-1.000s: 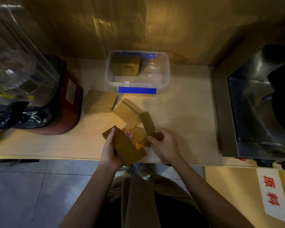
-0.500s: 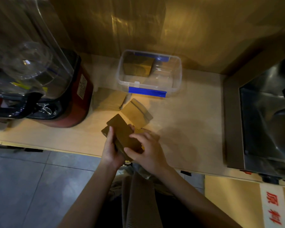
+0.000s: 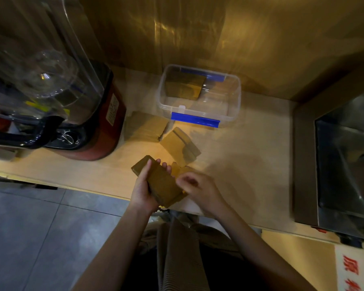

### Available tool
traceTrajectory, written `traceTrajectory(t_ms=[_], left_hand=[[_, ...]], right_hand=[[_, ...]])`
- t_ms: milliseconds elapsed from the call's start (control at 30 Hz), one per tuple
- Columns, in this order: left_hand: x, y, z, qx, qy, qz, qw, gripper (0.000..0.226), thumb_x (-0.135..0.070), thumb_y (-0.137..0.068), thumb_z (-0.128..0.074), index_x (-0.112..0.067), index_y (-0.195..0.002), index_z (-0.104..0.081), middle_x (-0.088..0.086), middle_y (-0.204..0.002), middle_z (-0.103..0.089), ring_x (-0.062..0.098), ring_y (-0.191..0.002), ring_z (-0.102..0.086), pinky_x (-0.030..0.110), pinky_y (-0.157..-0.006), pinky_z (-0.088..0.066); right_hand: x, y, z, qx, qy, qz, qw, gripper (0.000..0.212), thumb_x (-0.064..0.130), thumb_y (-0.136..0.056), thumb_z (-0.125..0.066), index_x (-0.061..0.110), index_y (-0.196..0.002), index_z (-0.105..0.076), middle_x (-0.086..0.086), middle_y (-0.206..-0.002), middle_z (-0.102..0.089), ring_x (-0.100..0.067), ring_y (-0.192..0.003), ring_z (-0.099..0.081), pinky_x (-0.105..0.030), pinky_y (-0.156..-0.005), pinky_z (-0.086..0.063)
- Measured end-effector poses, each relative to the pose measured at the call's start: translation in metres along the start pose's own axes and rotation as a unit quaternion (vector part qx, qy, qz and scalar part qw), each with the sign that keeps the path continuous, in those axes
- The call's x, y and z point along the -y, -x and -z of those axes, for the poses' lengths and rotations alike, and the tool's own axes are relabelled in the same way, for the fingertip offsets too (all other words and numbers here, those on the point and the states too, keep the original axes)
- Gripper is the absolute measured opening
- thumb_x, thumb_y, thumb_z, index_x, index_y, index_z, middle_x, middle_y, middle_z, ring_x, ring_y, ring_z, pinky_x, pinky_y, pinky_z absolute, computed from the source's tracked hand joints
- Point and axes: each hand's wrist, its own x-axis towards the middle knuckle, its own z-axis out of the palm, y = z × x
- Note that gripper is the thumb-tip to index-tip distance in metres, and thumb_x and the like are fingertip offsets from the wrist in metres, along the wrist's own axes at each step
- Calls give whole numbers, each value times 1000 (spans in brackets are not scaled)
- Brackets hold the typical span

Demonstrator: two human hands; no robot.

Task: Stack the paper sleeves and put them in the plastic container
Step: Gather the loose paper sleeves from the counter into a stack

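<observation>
I take this for the back counter of a drinks shop or small café kitchen. On the pale wooden counter (image 3: 240, 164) I see a commercial blender (image 3: 57, 97) with a clear sound cover and red base at the left, and a stainless steel machine (image 3: 345, 164) at the right. A label with red Chinese characters (image 3: 352, 271) sits below it, over a grey tiled floor (image 3: 29, 238).

brown sleeve stack (image 3: 163, 182) | hand-held, tilted || clear plastic container (image 3: 199, 95) | open, part-filled
</observation>
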Motion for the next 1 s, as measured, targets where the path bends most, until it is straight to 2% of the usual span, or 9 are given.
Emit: traceTrajectory(t_ms=[33,100,233,333,500,633,800,900,1000], left_hand=[[-1,1,-2,-6,3,-1,1000,42,-37,-50,-82,-21,-85,-64,-2,-82,-65,12,-77,-65,33,-87,-45],[-1,4,-6,-18,14,-3,1000,31,-37,-61,-74,-20,-85,-64,-1,-82,-64,13,-75,-65,32,-90,-42],[-4,5,-6,-24,17,0,1000,44,-37,-50,-82,-20,-86,-65,-1,-81,-67,14,-76,-67,33,-90,-42],[-6,3,-3,-23,15,-3,1000,52,-36,-42,-86,-20,-87,-65,-1,-81,-68,14,-77,-67,33,-89,-43],[-7,4,-4,-45,24,0,999,30,-39,-65,-68,-19,-87,-63,-1,-87,-63,13,-78,-64,32,-89,-43],[-9,4,-1,-21,25,4,999,42,-37,-51,-81,-19,-86,-65,-1,-82,-66,13,-76,-65,32,-82,-49],[-12,1,3,-29,27,-4,999,53,-37,-44,-85,-19,-90,-65,0,-84,-70,13,-78,-68,32,-78,-53],[-15,2,-2,-33,29,-12,999,40,-39,-57,-77,-19,-90,-65,-1,-82,-68,13,-76,-67,31,-79,-52],[-18,2,-4,-35,31,-22,999,35,-40,-61,-72,-19,-88,-64,-1,-82,-65,13,-74,-65,31,-83,-48]], right_hand=[[-7,-4,2,-57,66,14,996,19,28,-87,-56,15,-94,-67,2,-85,-66,-12,-78,-58,-23,-66,-43],[-27,-13,4,-136,223,33,965,22,26,-86,-54,15,-103,-63,-7,-100,-67,-21,-92,-58,-31,-74,-43],[-59,-25,-1,-15,326,10,945,67,36,-84,-58,17,-141,-28,-11,-152,-29,-28,-141,-21,-41,-114,-23],[-70,-25,-6,15,369,15,929,69,39,-87,-51,21,-145,-19,-7,-158,-15,-22,-146,-7,-40,-117,-15],[-69,-24,-6,-5,415,58,908,53,32,-88,-49,20,-138,-35,-6,-147,-37,-24,-137,-28,-37,-108,-26],[-63,-26,-3,9,320,54,946,58,39,-78,-62,21,-130,-46,-6,-132,-53,-25,-124,-43,-38,-102,-34],[-42,-29,-1,-17,111,46,993,42,32,-66,-74,21,-105,-62,-3,-105,-63,-17,-95,-56,-33,-76,-48],[-24,-38,6,15,46,5,999,41,28,-63,-76,19,-102,-63,-1,-103,-62,-15,-94,-56,-31,-76,-48],[-13,-49,18,102,42,-50,993,44,33,-59,-76,19,-100,-63,-1,-97,-61,-22,-94,-59,-41,-82,-53]])
